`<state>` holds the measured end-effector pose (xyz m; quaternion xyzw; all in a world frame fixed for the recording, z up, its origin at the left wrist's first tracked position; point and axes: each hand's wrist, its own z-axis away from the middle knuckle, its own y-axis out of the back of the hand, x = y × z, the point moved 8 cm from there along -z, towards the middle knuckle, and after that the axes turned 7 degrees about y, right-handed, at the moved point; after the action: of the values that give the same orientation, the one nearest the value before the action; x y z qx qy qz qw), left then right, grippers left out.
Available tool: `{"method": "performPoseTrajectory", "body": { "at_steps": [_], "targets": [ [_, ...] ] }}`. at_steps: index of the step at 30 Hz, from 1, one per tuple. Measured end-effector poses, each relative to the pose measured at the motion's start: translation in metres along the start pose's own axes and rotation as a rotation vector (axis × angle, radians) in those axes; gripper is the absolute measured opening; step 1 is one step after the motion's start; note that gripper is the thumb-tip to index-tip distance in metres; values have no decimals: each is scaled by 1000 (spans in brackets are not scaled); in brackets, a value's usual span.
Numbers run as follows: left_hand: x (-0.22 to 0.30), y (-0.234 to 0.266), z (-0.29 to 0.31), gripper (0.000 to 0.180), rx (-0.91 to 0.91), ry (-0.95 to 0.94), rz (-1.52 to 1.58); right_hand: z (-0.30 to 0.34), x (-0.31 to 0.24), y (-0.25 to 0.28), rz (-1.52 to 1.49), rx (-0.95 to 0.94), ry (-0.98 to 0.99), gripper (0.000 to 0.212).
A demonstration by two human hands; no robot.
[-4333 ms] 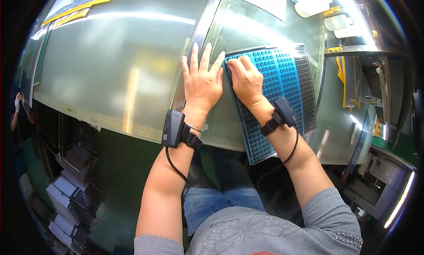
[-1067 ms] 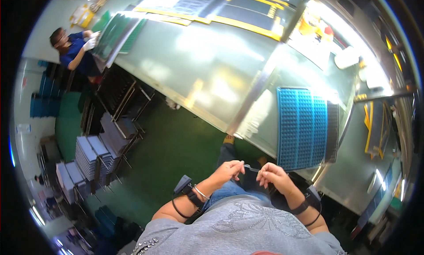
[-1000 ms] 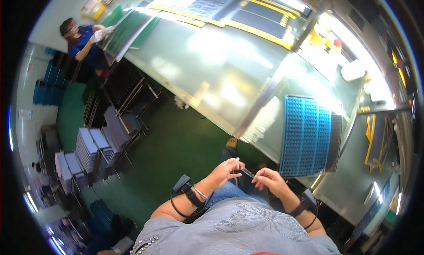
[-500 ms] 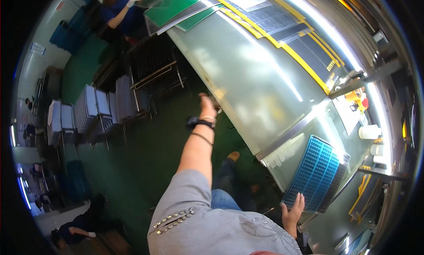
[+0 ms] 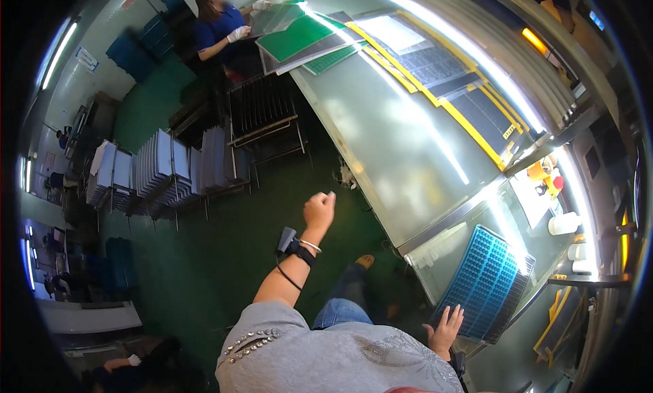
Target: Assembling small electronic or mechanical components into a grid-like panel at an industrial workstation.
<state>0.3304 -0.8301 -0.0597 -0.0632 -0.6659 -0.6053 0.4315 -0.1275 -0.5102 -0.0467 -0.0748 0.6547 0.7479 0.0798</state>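
Over the dark green floor beside the long bench (image 5: 354,128), my left hand (image 5: 318,213) hangs in the air with its fingers curled closed. Whatever they hold, if anything, is hidden. That wrist carries a black strap with a small grey device (image 5: 288,240) and a pale bangle. My right hand (image 5: 445,328) is open, fingers spread, at the lower left edge of a blue perforated panel (image 5: 479,277); its fingertips appear to touch it. The panel lies tilted on the near part of the bench, over a darker sheet (image 5: 520,287).
Yellow-edged dark panels (image 5: 469,121) and green sheets (image 5: 299,39) lie along the far bench. White bottles (image 5: 564,223) stand at right. Racks of upright grey plates (image 5: 163,162) and a black rack (image 5: 262,114) stand on the floor. A gloved co-worker (image 5: 221,36) handles sheets.
My left hand has drawn back from the bench edge toward me, its fingers now curled. My right hand stays at the blue panel. The whole view has shifted slightly.
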Motion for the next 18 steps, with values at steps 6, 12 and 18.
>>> {"method": "performPoseTrajectory", "body": {
  "at_steps": [6, 12, 18],
  "targets": [
    [13, -136, 207, 47, -1121, 65, 4, -4, -4, 7, -129, 111, 78, 89],
    [4, -206, 387, 87, -1699, 497, 121, -3, 11, 4, -217, 199, 105, 70],
    [31, -215, 403, 89, -1706, 716, 339, -6, 10, -23, 259, 157, 257, 40]
  ]
}}
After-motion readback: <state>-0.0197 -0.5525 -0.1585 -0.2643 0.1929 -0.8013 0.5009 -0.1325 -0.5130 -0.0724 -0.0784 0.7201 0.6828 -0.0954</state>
